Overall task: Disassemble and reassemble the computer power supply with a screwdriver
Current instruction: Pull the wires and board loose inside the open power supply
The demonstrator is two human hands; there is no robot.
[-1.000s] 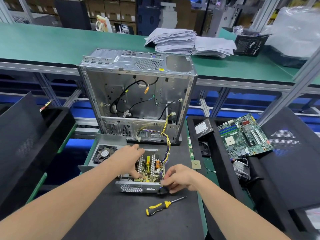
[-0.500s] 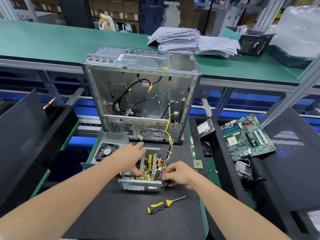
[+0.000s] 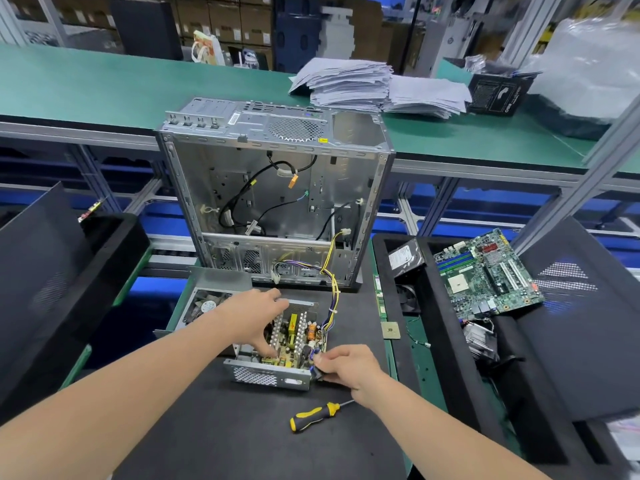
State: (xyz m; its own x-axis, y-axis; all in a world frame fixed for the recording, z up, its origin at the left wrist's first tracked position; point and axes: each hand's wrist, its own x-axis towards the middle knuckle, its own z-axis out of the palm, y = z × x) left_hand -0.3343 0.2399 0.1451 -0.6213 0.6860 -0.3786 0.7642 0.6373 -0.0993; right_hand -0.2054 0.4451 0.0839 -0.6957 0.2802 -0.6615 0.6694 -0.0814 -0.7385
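The power supply (image 3: 294,336) is set, lid off, on the black mat (image 3: 214,431) just in front of the case (image 3: 277,188), to which it is tied by a wire bundle (image 3: 331,289); it is judged to be kept close so that the wires are not strained. The left hand (image 3: 254,318) is laid across the open board, fingers spread and nearly straight toward the far rim and thumb down among the parts, so the unit appears to be braced rather than gripped. A small black part (image 3: 317,372) at the near right corner is pinched by the curled fingers and thumb of the right hand (image 3: 348,365); whether it is being pulled out or seated cannot be told. The screwdriver (image 3: 318,414) is left untouched on the mat just beside that wrist, within easy reach. The lid (image 3: 221,282), fan up, is parked at the left, close against the unit. Open room is offered by the mat on the person's side. On the right the mat's edge and a tray wall (image 3: 450,341) are near, and the far side is closed off by the case, so any sliding is best done toward the person.
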